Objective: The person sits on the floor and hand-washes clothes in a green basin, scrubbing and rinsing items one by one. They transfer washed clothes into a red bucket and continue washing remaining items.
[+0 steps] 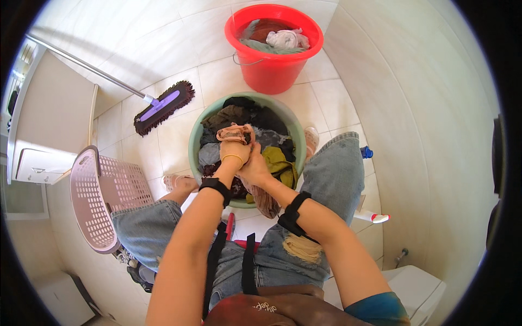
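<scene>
Both hands are over a pale green basin (299, 134) filled with wet clothes. My left hand (235, 151) grips a bunched pinkish-brown garment (236, 133), part of which sticks out past the knuckles. Pressed against its wrist side, my right hand (255, 166) holds the same cloth, and a twisted length trails below over the basin's near rim. Some fingers of each hand are hidden. Around them lie an olive-yellow cloth (281, 167), a grey cloth (209, 155) and dark garments (267, 119).
A red bucket (271, 73) with soaking cloths stands beyond the basin. To the left are a purple-backed flat mop (163, 106) and a pink perforated laundry basket (126, 179). A white bottle with a red-trimmed cap (373, 217) and a blue cap (367, 152) show beside my right leg.
</scene>
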{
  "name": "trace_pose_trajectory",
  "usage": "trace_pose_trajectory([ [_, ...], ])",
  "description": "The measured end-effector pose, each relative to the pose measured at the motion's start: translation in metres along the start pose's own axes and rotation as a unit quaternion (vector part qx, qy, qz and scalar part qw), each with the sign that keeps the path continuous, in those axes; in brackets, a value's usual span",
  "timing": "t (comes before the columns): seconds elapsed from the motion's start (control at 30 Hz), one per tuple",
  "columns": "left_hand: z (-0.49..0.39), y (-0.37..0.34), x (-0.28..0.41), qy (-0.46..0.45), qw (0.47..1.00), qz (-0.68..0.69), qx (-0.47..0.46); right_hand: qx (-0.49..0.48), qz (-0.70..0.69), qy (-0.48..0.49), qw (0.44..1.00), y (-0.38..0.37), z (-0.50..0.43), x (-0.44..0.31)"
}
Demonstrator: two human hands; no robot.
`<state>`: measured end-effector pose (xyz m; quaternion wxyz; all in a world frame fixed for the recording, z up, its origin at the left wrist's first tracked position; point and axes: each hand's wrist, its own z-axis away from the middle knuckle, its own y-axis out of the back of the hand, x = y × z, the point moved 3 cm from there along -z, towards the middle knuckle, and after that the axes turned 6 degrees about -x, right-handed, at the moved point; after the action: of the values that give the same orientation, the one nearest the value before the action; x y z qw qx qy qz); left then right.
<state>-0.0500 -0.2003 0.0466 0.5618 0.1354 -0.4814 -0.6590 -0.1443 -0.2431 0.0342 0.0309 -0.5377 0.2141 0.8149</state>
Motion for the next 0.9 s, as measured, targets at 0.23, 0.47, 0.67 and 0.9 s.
trace_pose_trajectory([
  [0.23, 0.042, 0.084, 0.01, -0.169, 0.958, 0.19, -0.135, -0.126, -0.395, -0.006, 0.91, 0.027, 0.022, -0.056],
  [0.47, 0.07, 0.106, 0.012, -0.344, 0.575, 0.694, -0.263, -0.417, -0.641, -0.049, 0.642, 0.05, 0.051, -0.109],
  [0.67, 0.049, 0.099, 0.032, -0.248, 0.74, 0.571, -0.254, -0.282, -0.606, -0.139, 0.731, 0.028, 0.044, -0.093],
  [0.9, 0.019, 0.049, 0.033, -0.16, 0.967, 0.16, -0.118, -0.119, -0.462, -0.138, 0.868, -0.016, 0.019, -0.032],
])
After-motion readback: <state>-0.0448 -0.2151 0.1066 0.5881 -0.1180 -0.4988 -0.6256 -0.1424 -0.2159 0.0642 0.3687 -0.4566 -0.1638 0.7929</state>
